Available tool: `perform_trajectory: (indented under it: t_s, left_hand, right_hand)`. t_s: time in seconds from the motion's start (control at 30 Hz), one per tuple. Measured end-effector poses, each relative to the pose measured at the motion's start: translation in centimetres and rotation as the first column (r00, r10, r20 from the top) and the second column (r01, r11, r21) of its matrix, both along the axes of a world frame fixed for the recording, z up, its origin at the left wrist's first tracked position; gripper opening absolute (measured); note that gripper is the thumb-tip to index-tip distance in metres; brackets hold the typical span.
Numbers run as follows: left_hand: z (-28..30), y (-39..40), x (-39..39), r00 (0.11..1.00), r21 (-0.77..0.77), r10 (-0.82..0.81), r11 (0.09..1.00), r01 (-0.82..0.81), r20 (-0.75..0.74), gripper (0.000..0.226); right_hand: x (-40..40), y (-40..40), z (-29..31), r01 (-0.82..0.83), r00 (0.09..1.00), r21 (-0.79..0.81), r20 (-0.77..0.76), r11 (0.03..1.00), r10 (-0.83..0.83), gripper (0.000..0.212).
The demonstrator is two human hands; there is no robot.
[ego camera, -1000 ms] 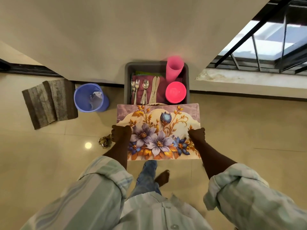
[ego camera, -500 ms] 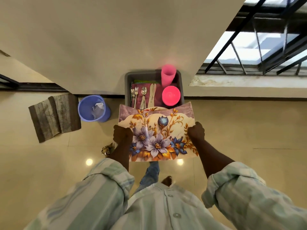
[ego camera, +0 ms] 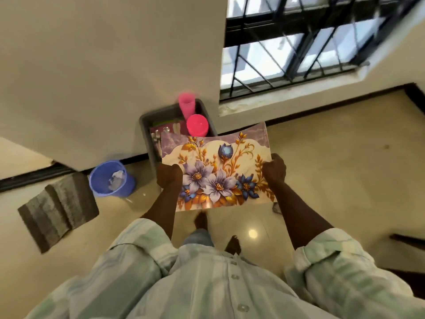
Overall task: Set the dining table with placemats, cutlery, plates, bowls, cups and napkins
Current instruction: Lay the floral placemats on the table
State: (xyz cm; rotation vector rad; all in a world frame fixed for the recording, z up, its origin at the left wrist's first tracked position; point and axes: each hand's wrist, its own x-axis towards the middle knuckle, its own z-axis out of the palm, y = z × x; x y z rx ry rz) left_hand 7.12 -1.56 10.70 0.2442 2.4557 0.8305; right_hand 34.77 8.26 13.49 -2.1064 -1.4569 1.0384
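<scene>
The person has turned to the right since a second ago, carrying the floral placemat (ego camera: 218, 171) away from the grey tub (ego camera: 147, 134) of cutlery and pink cups (ego camera: 197, 125) by the wall. The left hand (ego camera: 169, 176) and right hand (ego camera: 274, 171) each curl tightly around a side edge, holding it flat in the air, probably for carrying to the table
</scene>
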Motion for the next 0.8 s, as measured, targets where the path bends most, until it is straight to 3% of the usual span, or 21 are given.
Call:
perform_trajectory:
  t_s: [0.27,0.43,0.6,0.7,0.8]
  left_hand:
    - [3.2,4.0,6.2,0.938,0.097,-0.346,0.933,0.346,-0.012,0.051]
    - [2.4,3.2,8.1,0.805,0.147,-0.593,0.799,0.583,0.03,0.046]
    - [2.8,0.5,8.2,0.593,0.154,-0.783,0.62,0.77,0.188,0.04]
    - [2.6,-1.3,8.6,0.347,0.201,-0.889,0.415,0.887,0.3,0.041]
    - [3.2,-3.9,11.0,0.212,0.258,-0.947,0.274,0.926,0.242,0.033]
  right_hand:
    - [7.4,-7.4,1.5,0.401,0.916,0.072,-0.045,0.913,-0.398,0.029]
    - [7.9,-15.8,0.2,0.665,0.745,0.106,-0.028,0.74,-0.666,0.028]
    - [6.6,-27.0,0.5,0.852,0.518,0.124,-0.061,0.508,-0.853,0.028]
    - [6.1,-34.2,1.9,0.913,0.394,0.15,-0.075,0.38,-0.916,0.027]
    - [6.2,-40.7,3.1,0.939,0.298,0.192,-0.03,0.287,-0.954,0.025]
